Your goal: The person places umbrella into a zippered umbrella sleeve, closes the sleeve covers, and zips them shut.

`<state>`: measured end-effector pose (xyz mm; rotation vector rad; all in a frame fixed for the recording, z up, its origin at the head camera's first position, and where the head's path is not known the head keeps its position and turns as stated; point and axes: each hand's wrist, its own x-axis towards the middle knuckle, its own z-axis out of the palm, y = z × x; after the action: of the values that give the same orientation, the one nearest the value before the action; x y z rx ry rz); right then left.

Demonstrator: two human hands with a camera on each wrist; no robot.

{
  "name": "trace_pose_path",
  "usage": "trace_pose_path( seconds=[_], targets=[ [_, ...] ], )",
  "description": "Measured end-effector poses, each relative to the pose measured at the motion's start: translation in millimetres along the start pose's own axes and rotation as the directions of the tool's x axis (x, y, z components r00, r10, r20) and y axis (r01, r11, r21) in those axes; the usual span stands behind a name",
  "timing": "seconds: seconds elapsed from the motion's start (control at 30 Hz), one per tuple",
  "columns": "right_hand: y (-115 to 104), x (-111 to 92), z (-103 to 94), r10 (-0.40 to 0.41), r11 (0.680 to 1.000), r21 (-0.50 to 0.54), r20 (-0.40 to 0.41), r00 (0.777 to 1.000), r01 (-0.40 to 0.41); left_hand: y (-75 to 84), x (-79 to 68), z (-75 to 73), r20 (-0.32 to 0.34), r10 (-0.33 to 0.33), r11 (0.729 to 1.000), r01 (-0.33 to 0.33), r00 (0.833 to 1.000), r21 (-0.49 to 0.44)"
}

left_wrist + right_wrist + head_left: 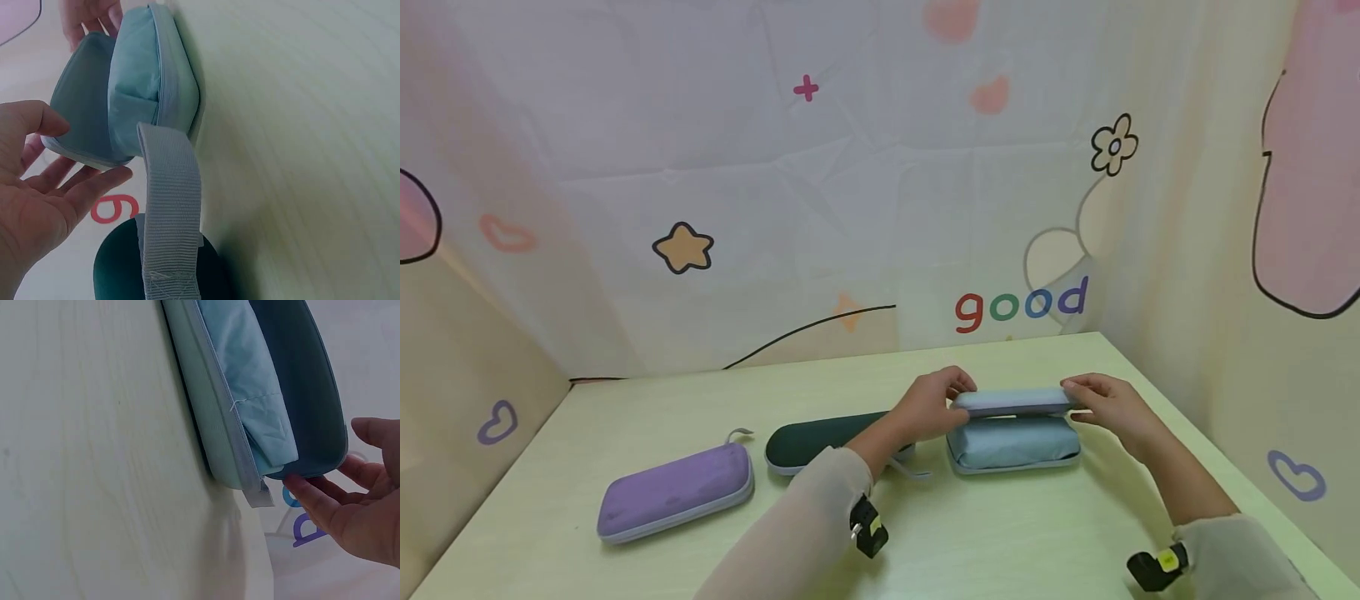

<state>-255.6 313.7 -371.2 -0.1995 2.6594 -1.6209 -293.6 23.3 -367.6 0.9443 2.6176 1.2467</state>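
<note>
A light blue zip case [1015,446] rests on the table with its lid [1011,402] raised along the far side. My left hand [928,406] holds the lid's left end, thumb on the inner face and fingers behind, as the left wrist view shows. At the opposite end, my right hand [1116,410] grips the lid's corner between thumb and fingers. Pale blue fabric [253,381] fills the case body, and what lies under it is hidden. A short grey tab [258,495] sticks out from the body's right end.
Left of the open case lies a dark green case [820,439] with a grey webbing strap [172,206], partly covered by my left forearm. Farther left is a purple case [677,492] with a small loop. A printed cloth backdrop [880,208] stands behind the table.
</note>
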Motion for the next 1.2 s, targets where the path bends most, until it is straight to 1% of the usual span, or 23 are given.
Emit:
trace_pose_path(
  seconds=[0.1,0.2,0.27,0.4,0.5,0.6,0.7,0.77,0.9,1.07,1.2],
  targets=[
    [0.1,-1.4,0.5,0.006,1.000,0.001,-0.004,1.000,-0.006,4.0,-3.9,1.3,0.004,0.024,0.999,-0.024,1.000,0.027],
    [-0.4,-4.1,-0.5,0.004,1.000,-0.022,-0.006,1.000,-0.005,7.1,-7.8,2.5,0.013,0.062,0.996,-0.063,0.998,0.064],
    [-1.0,-6.4,-1.0,0.009,0.999,-0.052,-0.001,1.000,-0.009,8.3,-10.6,3.0,0.025,0.089,0.991,-0.091,0.996,0.096],
    [0.1,-10.0,-2.1,0.015,0.987,-0.158,0.006,1.000,-0.014,7.8,-15.7,3.5,0.052,0.131,0.978,-0.138,0.990,0.157],
    [1.1,-11.9,-2.1,0.014,0.977,-0.213,0.004,1.000,-0.012,6.3,-18.6,4.0,0.062,0.146,0.973,-0.155,0.987,0.169],
    [1.4,-13.1,-2.1,0.015,0.976,-0.218,0.013,1.000,-0.012,4.2,-21.0,5.3,0.067,0.162,0.971,-0.171,0.985,0.164],
    [2.0,-13.9,-2.4,0.017,0.976,-0.217,0.033,0.999,-0.009,2.1,-22.8,7.6,0.079,0.161,0.972,-0.172,0.984,0.162],
    [3.0,-14.1,-2.0,0.019,0.976,-0.219,0.048,0.999,-0.008,1.7,-23.4,9.6,0.092,0.157,0.968,-0.171,0.983,0.186],
    [5.3,-13.8,-0.4,0.016,0.967,-0.253,0.068,0.998,0.002,1.4,-24.0,13.4,0.120,0.147,0.947,-0.175,0.982,0.269],
    [7.0,-14.1,2.8,0.001,0.951,-0.309,0.073,0.997,0.022,-1.2,-23.7,18.0,0.138,0.175,0.916,-0.212,0.975,0.339],
    [6.3,-15.0,4.3,-0.006,0.942,-0.335,0.068,0.998,0.029,-1.0,-23.2,20.5,0.157,0.219,0.882,-0.264,0.963,0.391]
  ],
)
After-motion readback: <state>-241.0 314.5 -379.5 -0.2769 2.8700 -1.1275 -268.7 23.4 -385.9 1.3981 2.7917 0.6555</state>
